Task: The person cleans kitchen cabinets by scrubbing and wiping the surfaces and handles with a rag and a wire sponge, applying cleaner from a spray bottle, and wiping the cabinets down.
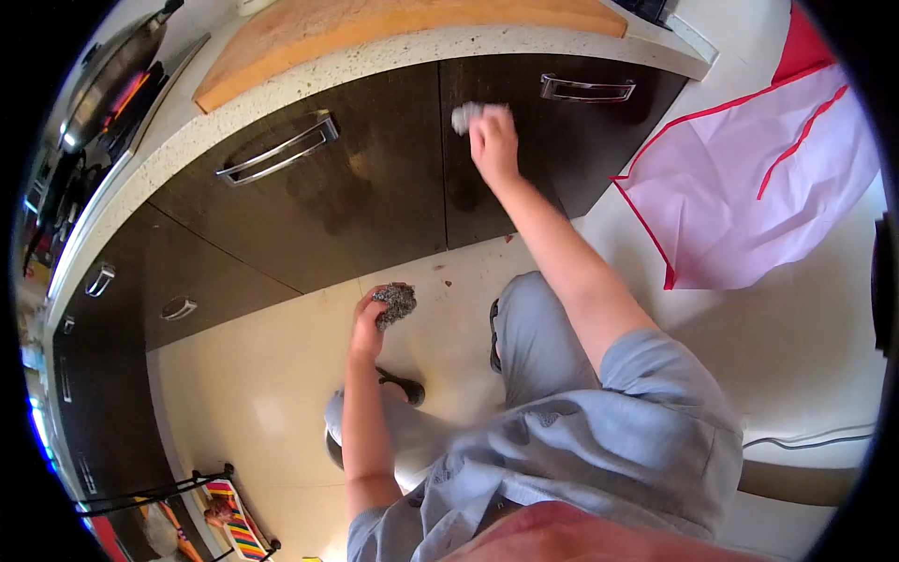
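Observation:
My right hand (494, 145) is closed on a whitish wad (466, 116), blurred, perhaps a cloth or paper. It is at the dark cabinet door (515, 173), near the seam with the neighbouring door (375, 178). I cannot tell whether the wad is pressed to the surface. Lower down, above the floor, my left hand (366, 328) grips a grey steel wool scourer (396, 304), whose curly mesh bulges out beyond the fingers. Smudges mark both dark door fronts.
Chrome handles (588, 89) (278, 152) stick out from the doors. Above runs a speckled countertop (309, 79) with a wooden board (403, 33). A pan (108, 80) stands at upper left. A white sheet with red trim (749, 187) hangs at right. Crumbs (448, 283) lie on the floor.

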Motion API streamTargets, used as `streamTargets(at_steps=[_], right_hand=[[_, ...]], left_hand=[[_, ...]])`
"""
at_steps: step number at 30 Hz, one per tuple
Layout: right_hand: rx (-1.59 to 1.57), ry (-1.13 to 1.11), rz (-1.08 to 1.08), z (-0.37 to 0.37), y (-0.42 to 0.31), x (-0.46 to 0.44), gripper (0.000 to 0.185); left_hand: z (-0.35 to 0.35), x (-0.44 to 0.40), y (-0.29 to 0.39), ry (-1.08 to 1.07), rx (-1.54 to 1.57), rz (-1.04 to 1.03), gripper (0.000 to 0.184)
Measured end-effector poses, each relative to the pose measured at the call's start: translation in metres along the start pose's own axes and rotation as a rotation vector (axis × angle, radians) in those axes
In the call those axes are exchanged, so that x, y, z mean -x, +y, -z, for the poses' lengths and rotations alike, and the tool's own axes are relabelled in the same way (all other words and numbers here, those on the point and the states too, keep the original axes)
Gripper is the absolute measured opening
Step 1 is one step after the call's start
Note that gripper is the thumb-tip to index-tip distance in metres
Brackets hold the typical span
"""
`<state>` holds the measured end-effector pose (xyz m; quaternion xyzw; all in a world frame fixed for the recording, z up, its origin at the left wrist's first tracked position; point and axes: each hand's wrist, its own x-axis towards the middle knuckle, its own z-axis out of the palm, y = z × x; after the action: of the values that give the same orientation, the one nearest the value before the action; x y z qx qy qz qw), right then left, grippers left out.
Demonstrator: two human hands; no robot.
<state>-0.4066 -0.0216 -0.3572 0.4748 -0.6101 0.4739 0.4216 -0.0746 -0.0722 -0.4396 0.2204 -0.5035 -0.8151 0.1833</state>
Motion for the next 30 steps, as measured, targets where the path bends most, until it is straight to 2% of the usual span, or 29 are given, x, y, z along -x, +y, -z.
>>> streamTargets(at_steps=[2,3,4,6,8,10,11,12,13,14,16,18,20,22,23,26,29,30], right_hand=[[0.064,-0.272,-0.124,0.013,0.009,0.055,0.008],[0.015,-0.358,-0.277,0.026,0.008,0.068,0.006],[-0.061,-0.314,-0.305,0.034,0.017,0.073,0.005],[-0.024,0.008,-0.478,0.047,0.036,0.062,0.007],[-0.015,0.454,-0.794,0.051,0.058,0.029,0.012],[-0.321,0.657,-0.947,0.03,0.075,0.003,0.013],[-0.137,0.596,-0.846,0.018,0.063,-0.002,0.011],[-0.208,0.451,-0.758,0.022,0.021,-0.02,0.009],[-0.052,0.294,-0.579,0.016,0.002,-0.014,0.01],[-0.038,0.114,-0.432,0.011,-0.005,-0.003,0.012],[-0.139,0.01,-0.46,0.025,0.002,0.0,0.012],[0.047,0.229,-0.503,0.046,0.037,-0.005,0.012],[-0.017,0.65,-0.816,0.065,0.086,-0.02,0.014],[-0.148,0.884,-0.964,0.079,0.118,-0.036,0.01],[-0.073,0.832,-0.869,0.073,0.125,-0.03,0.014],[-0.231,0.483,-0.685,0.072,0.083,-0.007,0.021],[0.41,0.1,-0.273,0.088,0.091,0.024,0.037],[0.418,0.029,-0.273,0.09,0.089,0.024,0.043]], left_hand=[[0.003,0.0,-0.004,-0.009,0.002,0.012,0.044],[0.003,0.002,-0.005,-0.004,-0.01,0.013,0.045],[0.002,0.003,-0.005,0.0,-0.023,0.01,0.045],[0.004,0.003,-0.006,-0.007,-0.047,0.013,0.046],[0.007,0.005,-0.01,-0.032,-0.063,0.029,0.047],[0.011,0.0,-0.017,0.003,-0.045,0.065,0.047],[0.011,-0.005,-0.017,0.018,-0.04,0.078,0.048],[0.007,-0.01,-0.017,0.012,-0.049,0.082,0.048],[0.002,-0.014,-0.017,0.006,-0.059,0.089,0.048],[-0.001,-0.018,-0.017,0.001,-0.071,0.099,0.048],[-0.005,-0.023,-0.022,-0.021,-0.058,0.131,0.047],[-0.011,-0.026,-0.025,0.02,-0.078,0.147,0.046],[-0.011,-0.027,-0.025,-0.033,-0.083,0.15,0.044],[-0.005,-0.028,-0.03,-0.03,-0.131,0.17,0.044],[-0.002,-0.03,-0.034,-0.005,-0.139,0.19,0.044],[-0.012,-0.035,-0.031,-0.018,-0.108,0.23,0.043],[-0.017,-0.043,-0.037,-0.053,-0.126,0.226,0.044],[-0.017,-0.045,-0.04,-0.073,-0.123,0.243,0.045]])
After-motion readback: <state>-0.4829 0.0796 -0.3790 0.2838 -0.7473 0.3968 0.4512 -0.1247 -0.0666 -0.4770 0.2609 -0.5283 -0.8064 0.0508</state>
